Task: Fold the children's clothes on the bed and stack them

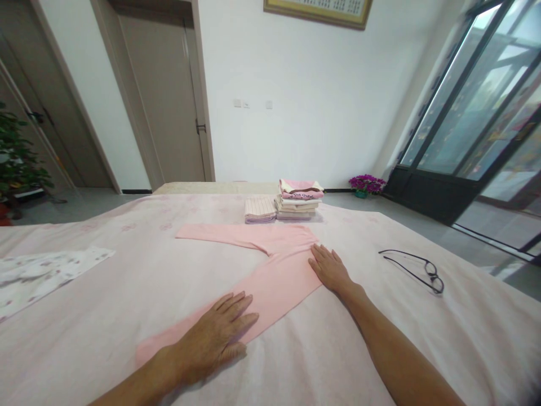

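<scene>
A pair of pink leggings [270, 265] lies spread flat on the pink bedsheet [127, 293], its two legs opened in a V. My left hand [217, 334] rests flat and open on the near leg, fingers stretched out. On the waist end of the leggings my right hand [330, 268] presses palm down, fingers together and extended. Neither hand holds anything.
A stack of folded clothes [298, 200] and a folded striped cloth [259, 210] sit at the bed's far edge. Black glasses [416, 269] lie to the right. A floral cloth [42, 276] lies at the left. Doors, a plant [17, 158] and glass doors surround the bed.
</scene>
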`<state>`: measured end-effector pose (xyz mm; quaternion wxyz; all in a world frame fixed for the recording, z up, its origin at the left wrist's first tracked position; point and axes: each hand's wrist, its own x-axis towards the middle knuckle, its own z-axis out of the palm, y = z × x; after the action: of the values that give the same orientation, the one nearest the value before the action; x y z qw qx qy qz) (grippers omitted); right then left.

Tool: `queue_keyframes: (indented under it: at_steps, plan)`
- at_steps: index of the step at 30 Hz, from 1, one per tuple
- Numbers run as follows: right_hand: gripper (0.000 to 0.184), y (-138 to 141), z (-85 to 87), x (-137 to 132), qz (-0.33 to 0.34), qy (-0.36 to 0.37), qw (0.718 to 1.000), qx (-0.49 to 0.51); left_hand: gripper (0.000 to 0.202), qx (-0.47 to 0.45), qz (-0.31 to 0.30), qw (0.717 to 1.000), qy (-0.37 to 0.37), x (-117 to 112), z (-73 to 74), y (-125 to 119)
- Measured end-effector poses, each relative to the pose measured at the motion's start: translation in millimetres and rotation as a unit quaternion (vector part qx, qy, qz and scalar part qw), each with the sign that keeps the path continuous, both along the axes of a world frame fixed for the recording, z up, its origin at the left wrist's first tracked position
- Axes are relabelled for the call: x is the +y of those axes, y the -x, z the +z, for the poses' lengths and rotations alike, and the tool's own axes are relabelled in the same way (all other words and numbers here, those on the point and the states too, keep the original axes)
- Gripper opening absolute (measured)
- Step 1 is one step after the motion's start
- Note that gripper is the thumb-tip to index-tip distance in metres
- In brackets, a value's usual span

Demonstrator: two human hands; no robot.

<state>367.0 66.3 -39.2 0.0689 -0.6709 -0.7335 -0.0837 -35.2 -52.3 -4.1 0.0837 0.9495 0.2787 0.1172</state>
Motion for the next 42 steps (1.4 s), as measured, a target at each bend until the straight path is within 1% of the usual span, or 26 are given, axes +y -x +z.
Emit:
queue_keyframes:
  at_steps: [3, 5, 7, 9, 11, 13, 15, 17, 19, 21, 23, 26, 30, 33, 37, 42]
  plan:
    - [0.047, 6.8, 8.8, -2.2, 0.006, -0.032, 0.999, 0.027, 0.037, -0.059, 0.009, 0.998, -0.007, 0.0, -4.7, 0.4]
    - [0.039, 18.0, 18.9, -1.7, 0.033, -0.056, 0.996, 0.057, 0.026, -0.116, 0.031, 0.993, 0.001, 0.3, -5.0, -1.8]
    - [0.033, 36.5, 31.3, 1.5, 0.073, -0.063, 0.991, 0.091, 0.023, -0.161, 0.074, 0.984, 0.026, 3.8, -0.6, -5.7]
    - [0.027, 61.5, 43.8, 7.5, 0.100, -0.051, 0.987, 0.119, 0.022, -0.180, 0.132, 0.973, 0.052, 13.7, 8.0, -10.9]
    - [0.024, 89.6, 53.3, 15.7, 0.104, -0.034, 0.985, 0.136, 0.017, -0.179, 0.182, 0.965, 0.060, 31.2, 18.0, -17.4]
    - [0.024, 115.6, 57.5, 24.9, 0.096, -0.015, 0.986, 0.138, 0.014, -0.175, 0.215, 0.959, 0.053, 54.3, 25.7, -25.1]
    - [0.024, 135.1, 56.2, 33.4, 0.075, -0.007, 0.988, 0.135, 0.015, -0.172, 0.243, 0.953, 0.051, 78.9, 28.1, -33.8]
    - [0.020, 145.9, 50.8, 40.3, 0.053, -0.004, 0.989, 0.136, 0.018, -0.167, 0.268, 0.948, 0.052, 101.2, 25.1, -42.3]
    - [0.018, 148.7, 44.5, 45.2, 0.030, 0.005, 0.988, 0.149, 0.020, -0.157, 0.285, 0.944, 0.047, 119.6, 18.4, -50.3]
    - [0.019, 146.5, 39.9, 48.5, 0.002, 0.027, 0.984, 0.176, 0.020, -0.147, 0.300, 0.942, 0.040, 133.9, 10.8, -57.7]
    - [0.020, 142.5, 37.7, 50.7, -0.019, 0.055, 0.976, 0.208, 0.019, -0.145, 0.310, 0.939, 0.039, 144.8, 4.7, -65.1]
    - [0.020, 137.9, 37.2, 53.2, -0.023, 0.071, 0.967, 0.243, 0.021, -0.135, 0.307, 0.942, 0.022, 156.5, -0.5, -76.8]
    - [0.021, 135.1, 36.6, 56.1, -0.018, 0.080, 0.959, 0.270, 0.023, -0.112, 0.309, 0.944, -0.002, 165.9, -3.9, -91.0]
    - [0.021, 133.0, 35.9, 58.2, -0.016, 0.086, 0.956, 0.280, 0.019, -0.107, 0.312, 0.944, -0.009, 170.3, -6.5, -97.4]
    - [0.022, 131.0, 35.6, 59.9, -0.022, 0.105, 0.951, 0.290, 0.018, -0.099, 0.321, 0.942, -0.014, 175.0, -10.1, -100.1]
    - [0.023, 130.4, 35.7, 61.2, -0.026, 0.110, 0.949, 0.294, 0.017, -0.088, 0.326, 0.941, -0.023, 176.0, -12.6, -99.9]
